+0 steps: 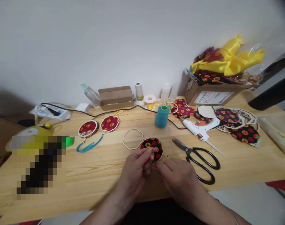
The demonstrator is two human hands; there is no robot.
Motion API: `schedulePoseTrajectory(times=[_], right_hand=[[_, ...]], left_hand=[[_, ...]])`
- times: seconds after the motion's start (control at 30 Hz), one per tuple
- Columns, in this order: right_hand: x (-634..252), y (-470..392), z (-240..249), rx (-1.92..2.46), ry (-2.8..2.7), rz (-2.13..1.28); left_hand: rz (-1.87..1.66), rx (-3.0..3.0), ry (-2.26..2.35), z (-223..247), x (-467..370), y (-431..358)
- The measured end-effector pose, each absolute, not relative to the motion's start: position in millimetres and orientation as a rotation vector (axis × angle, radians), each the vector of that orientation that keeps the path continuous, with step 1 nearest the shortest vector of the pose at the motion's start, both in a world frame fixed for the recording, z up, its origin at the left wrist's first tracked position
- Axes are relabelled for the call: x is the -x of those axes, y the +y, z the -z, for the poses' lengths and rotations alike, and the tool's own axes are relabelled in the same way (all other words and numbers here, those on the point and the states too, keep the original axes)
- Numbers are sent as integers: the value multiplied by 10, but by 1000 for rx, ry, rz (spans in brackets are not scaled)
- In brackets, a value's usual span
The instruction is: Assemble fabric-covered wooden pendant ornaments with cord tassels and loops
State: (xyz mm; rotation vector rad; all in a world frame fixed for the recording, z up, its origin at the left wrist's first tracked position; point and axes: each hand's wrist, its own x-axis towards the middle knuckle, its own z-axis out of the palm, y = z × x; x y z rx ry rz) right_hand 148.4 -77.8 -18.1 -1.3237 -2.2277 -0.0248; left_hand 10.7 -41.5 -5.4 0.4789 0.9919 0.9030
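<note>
A rounded black fabric piece [159,146] with red and orange flower motifs and a pale scalloped edge is just beyond my fingertips. My left hand [139,164] is closed, with thumb and forefinger pinched over its lower left part. Close beside its lower edge, my right hand [177,173] is closed too; whatever its fingertips hold is hidden. A thin wooden scalloped frame [123,140] lies left of the fabric. Black-handled scissors [190,150] rest right of my right hand, blades pointing away to the left. Behind the fabric stands a teal thread cone [162,117].
A white glue gun [200,129] lies near fabric pieces [245,135] on the right. Two red pendants [110,123] with cords lie left. At the back are a cardboard box [210,93] of fabric, a spray bottle [89,95], spools [139,92] and a black cable [105,110].
</note>
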Motion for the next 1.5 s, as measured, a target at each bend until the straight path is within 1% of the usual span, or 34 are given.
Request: schedulePoseTrajectory(times=[0.27, 0.37, 0.47, 0.53, 0.63, 0.77, 0.83, 0.93, 1.03, 1.1, 1.17, 1.23, 1.37, 1.5], right_hand=[[-1682, -640, 49, 1417, -1740, -499], [-1708, -566, 23, 1472, -1477, -955], [-1692, -514, 29, 1439, -1127, -1420], [-1675, -493, 42, 1360, -895, -1603], [-1655, -474, 60, 1258, -698, -1706], [-1646, -460, 80, 1285, -726, -1664], [-1656, -463, 78, 1327, -862, -1548], [-1687, -491, 28, 1363, -1224, -1212], [-1710, -552, -77, 1245, -1657, -892], [-1708, -595, -152, 1085, -1942, -825], [-1694, -621, -204, 943, -2146, -837], [-1676, -617, -213, 900, -2192, -815], [-1661, -536, -139, 1113, -2022, -641], [-1670, -473, -91, 1244, -1919, -615]], left_hand=[[-906, -542, 1018, 19, -119, -426], [-893, -585, 1024, 12, -133, -447], [-878, -646, 1028, 18, -135, -465], [-864, -677, 1040, 23, -131, -473], [-847, -712, 1062, 23, -126, -481], [-835, -744, 1086, 18, -130, -489], [-826, -752, 1086, 22, -132, -485], [-823, -764, 1093, 35, -127, -460], [-833, -742, 1108, 38, -113, -427], [-842, -719, 1110, 33, -106, -417], [-844, -703, 1096, 25, -107, -419], [-833, -689, 1070, 17, -117, -433], [-810, -670, 1065, -6, -144, -463], [-813, -699, 1100, -29, -154, -466]])
